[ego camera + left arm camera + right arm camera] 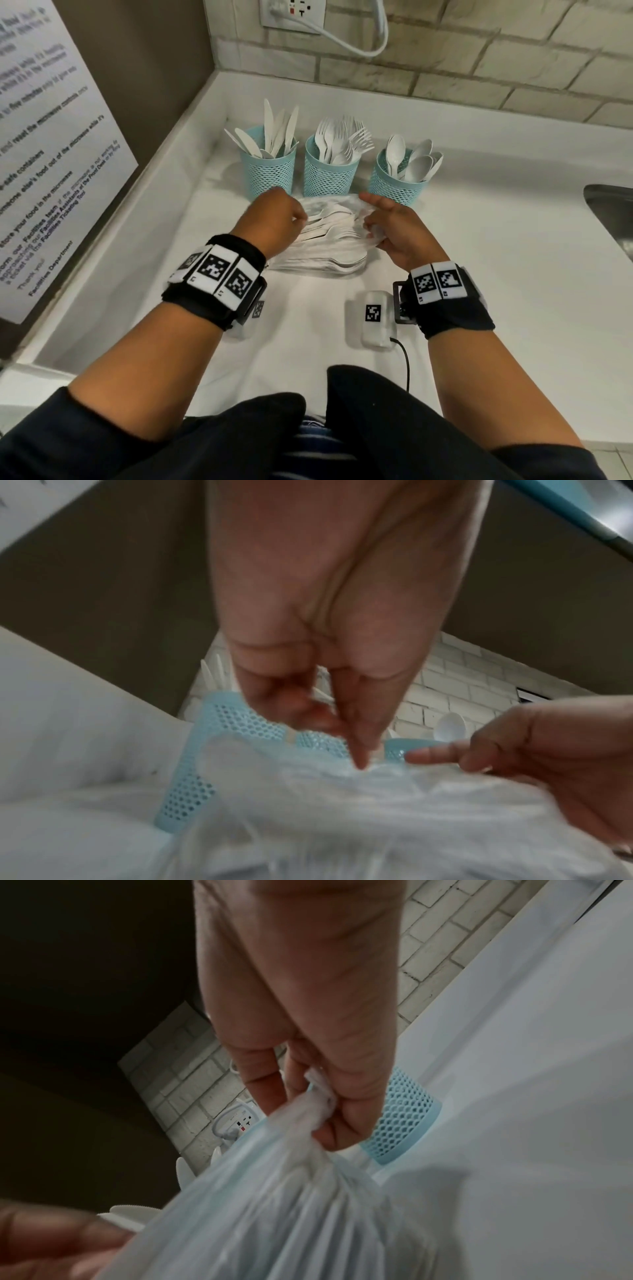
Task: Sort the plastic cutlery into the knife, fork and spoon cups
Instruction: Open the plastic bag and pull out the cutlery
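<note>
head view: your left hand [274, 219] sat at the left end of a clear plastic bag [329, 236] of white cutlery that lay on the white counter [496, 274]. its fingers were curled toward the bag's edge; whether they pinched the plastic could not be told here. your right hand [394, 229] gripped the bunched right end of the bag, with the index finger extended. behind the bag stood three teal mesh cups in a row: the knife cup [268, 168] on the left, the fork cup [330, 171] in the middle, the spoon cup [399, 180] on the right. each held its own kind of cutlery, handles down. a steel sink [613, 212] showed at the right edge, a printed notice [51, 144] on the left wall, and an outlet [293, 13] with a white cord on the brick wall.

left wrist view: the picture was blurred. your left hand [318, 642] pointed down, with fingertips [359, 761] touching the top of the bag [342, 818]. a firm grip could not be confirmed. your right hand [548, 750] held the far end. a teal cup [240, 723] stood just behind.

right wrist view: your right hand [308, 1042] closed around a gathered twist of the bag [291, 1204]. the spoon cup [404, 1118] stood just beyond the knuckles. your left hand [51, 1237] appeared blurred at the lower left.
</note>
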A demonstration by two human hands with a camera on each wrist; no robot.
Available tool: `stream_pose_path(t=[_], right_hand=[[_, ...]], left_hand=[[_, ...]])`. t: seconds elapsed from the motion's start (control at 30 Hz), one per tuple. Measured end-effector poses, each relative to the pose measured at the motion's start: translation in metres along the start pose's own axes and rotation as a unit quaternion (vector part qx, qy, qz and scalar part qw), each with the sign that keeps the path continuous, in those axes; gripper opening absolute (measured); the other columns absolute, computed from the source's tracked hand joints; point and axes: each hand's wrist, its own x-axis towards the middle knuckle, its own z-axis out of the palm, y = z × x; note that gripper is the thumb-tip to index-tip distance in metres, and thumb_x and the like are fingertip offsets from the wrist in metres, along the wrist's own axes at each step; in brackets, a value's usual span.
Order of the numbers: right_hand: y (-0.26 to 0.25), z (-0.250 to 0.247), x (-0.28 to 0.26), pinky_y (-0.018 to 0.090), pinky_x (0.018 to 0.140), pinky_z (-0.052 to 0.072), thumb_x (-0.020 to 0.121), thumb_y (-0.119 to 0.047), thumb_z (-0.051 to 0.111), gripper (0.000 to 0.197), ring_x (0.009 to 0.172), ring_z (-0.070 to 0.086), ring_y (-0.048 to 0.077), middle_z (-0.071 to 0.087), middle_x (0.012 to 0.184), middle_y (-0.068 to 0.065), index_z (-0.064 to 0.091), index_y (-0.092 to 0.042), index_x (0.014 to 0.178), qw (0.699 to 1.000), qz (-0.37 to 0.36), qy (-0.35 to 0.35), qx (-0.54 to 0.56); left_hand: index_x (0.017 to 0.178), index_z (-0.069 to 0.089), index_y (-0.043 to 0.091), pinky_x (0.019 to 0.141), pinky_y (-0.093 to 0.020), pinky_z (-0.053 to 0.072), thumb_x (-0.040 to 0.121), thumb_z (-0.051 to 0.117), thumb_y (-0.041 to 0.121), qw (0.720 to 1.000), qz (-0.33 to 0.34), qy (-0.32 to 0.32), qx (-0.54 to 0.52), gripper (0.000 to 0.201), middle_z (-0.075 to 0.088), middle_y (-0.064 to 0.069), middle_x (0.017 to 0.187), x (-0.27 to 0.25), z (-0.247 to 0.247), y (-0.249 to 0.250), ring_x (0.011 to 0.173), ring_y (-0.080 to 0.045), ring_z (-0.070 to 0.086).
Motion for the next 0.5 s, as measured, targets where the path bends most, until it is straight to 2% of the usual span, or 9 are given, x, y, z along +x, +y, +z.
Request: stream_pose_path(t=[0.07,0.1,0.23,0.4,0.5], right_hand=[[-0.001,-0.001,0.000,0.022,0.057,0.043,0.082,0.008,0.045,0.053,0.066,0.054,0.013,0.064,0.087,0.001,0.056,-0.022,0.124,1.000,-0.004,-0.007,0.009],[-0.002,-0.001,-0.001,0.021,0.056,0.044,0.082,0.008,0.045,0.053,0.067,0.055,0.013,0.064,0.089,-0.001,0.054,-0.023,0.125,1.000,-0.007,-0.009,0.010],[-0.002,-0.001,-0.004,0.020,0.053,0.045,0.083,0.008,0.045,0.051,0.066,0.054,0.010,0.062,0.087,-0.002,0.054,-0.024,0.123,1.000,-0.015,-0.026,0.008],[0.000,0.001,-0.006,0.019,0.058,0.048,0.087,0.007,0.046,0.048,0.073,0.057,0.009,0.063,0.089,-0.004,0.055,-0.020,0.125,0.999,-0.017,-0.041,0.006],[-0.001,0.003,-0.006,0.020,0.060,0.048,0.086,0.008,0.047,0.047,0.075,0.058,0.010,0.063,0.091,-0.004,0.056,-0.018,0.124,0.999,-0.021,-0.044,0.007]], left_hand=[[0.101,0.072,0.007,0.079,-0.023,0.039,0.092,0.051,0.012,0.998,0.041,-0.041,-0.008,0.024,0.070,-0.011,0.105,0.005,0.008,0.005,0.101,-0.027,0.061],[0.101,0.072,0.005,0.079,-0.024,0.039,0.092,0.048,0.009,0.997,0.047,-0.053,-0.001,0.025,0.070,-0.013,0.104,0.008,0.012,0.006,0.100,-0.029,0.061],[0.115,0.066,0.006,0.093,-0.031,0.042,0.092,0.047,0.009,0.996,0.037,-0.078,0.027,0.029,0.064,-0.015,0.117,0.017,0.024,0.007,0.110,-0.031,0.056],[0.118,0.060,0.004,0.088,-0.035,0.041,0.094,0.047,0.016,0.985,0.026,-0.137,0.103,0.030,0.057,-0.019,0.120,0.024,0.026,0.008,0.110,-0.034,0.054],[0.122,0.057,0.004,0.090,-0.034,0.041,0.094,0.050,0.019,0.980,0.032,-0.157,0.120,0.033,0.057,-0.018,0.122,0.026,0.022,0.009,0.112,-0.032,0.054]])
